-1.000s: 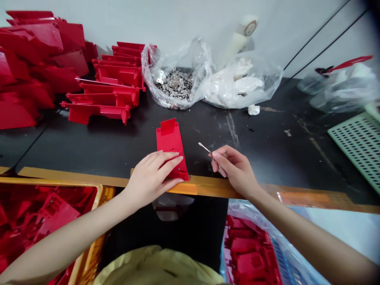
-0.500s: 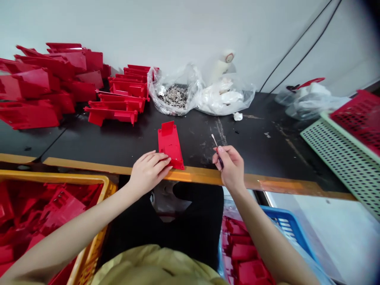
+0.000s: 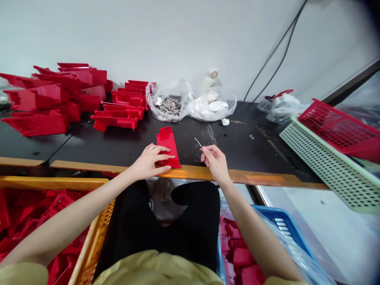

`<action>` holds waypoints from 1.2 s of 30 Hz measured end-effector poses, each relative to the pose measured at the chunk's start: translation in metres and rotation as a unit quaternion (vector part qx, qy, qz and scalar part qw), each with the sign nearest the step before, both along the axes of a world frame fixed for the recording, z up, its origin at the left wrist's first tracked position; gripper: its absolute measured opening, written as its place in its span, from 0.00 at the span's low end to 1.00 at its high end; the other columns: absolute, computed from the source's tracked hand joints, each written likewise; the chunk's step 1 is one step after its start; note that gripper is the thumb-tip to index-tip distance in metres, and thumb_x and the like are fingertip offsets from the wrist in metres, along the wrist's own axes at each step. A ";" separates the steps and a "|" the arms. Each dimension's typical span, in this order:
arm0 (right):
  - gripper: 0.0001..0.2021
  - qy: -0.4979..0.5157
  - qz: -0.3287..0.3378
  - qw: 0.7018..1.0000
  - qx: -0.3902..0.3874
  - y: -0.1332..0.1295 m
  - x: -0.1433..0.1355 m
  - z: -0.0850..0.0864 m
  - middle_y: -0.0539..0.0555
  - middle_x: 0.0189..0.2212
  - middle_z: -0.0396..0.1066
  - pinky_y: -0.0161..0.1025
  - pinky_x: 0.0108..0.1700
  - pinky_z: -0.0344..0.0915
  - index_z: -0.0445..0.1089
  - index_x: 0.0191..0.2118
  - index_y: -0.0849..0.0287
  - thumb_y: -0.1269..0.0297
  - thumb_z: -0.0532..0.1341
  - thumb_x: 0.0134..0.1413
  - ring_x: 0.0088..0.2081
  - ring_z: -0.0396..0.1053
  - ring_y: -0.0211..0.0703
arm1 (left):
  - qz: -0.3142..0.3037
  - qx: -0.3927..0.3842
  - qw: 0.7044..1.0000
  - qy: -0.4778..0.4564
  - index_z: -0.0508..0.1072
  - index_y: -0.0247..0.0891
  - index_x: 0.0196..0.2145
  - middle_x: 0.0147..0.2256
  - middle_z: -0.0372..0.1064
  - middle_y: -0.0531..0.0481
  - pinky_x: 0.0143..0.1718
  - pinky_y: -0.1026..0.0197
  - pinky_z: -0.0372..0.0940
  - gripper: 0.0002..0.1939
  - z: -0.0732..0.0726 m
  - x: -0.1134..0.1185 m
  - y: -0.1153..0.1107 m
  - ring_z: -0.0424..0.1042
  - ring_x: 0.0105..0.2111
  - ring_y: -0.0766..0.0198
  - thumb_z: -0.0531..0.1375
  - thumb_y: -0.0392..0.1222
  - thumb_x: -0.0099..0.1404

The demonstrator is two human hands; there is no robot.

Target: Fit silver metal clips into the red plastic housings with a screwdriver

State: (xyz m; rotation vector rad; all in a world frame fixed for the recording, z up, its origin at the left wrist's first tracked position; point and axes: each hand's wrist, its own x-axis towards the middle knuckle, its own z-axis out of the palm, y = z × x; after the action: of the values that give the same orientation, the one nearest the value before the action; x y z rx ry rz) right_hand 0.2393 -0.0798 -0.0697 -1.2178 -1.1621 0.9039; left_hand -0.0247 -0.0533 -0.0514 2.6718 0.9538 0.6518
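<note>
A single red plastic part (image 3: 167, 142) lies on the black table near its front edge. Across its lower left side rests my left hand (image 3: 152, 160), fingers spread, the fingertips touching the part. To the right of the part, my right hand (image 3: 214, 159) is closed around a small screwdriver (image 3: 198, 142), whose thin metal shaft points up and to the left. The fingers hide its handle. Behind the part, a clear plastic bag (image 3: 170, 106) holds many small metal pieces.
Red parts (image 3: 50, 95) are piled at the back left, beside a row of more (image 3: 118, 114). A white-filled bag (image 3: 212, 107) stands behind. Green (image 3: 329, 158) and red baskets (image 3: 341, 126) are at right. Below are a yellow crate (image 3: 89, 184) and a blue basket (image 3: 277, 213).
The view has shifted. My left fingers have spread out and reach further over the red part. My right hand, with the screwdriver, has come a little closer to the part.
</note>
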 end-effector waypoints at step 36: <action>0.12 0.104 -0.060 0.992 0.027 0.000 0.000 -0.001 0.48 0.16 0.66 0.31 0.16 0.42 0.70 0.27 0.59 0.56 0.68 0.44 0.15 0.54 0.29 | 0.628 -0.181 0.704 -0.276 0.75 0.39 0.35 0.26 0.70 0.64 0.36 0.64 0.61 0.16 0.085 -0.231 -0.164 0.66 0.29 0.72 0.63 0.53 0.55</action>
State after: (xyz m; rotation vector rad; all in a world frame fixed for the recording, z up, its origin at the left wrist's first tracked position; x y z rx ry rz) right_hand 0.2392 -0.0798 -0.0707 -1.1094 -0.9316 0.8806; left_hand -0.2554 -0.2169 0.0334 0.9954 2.2703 1.1822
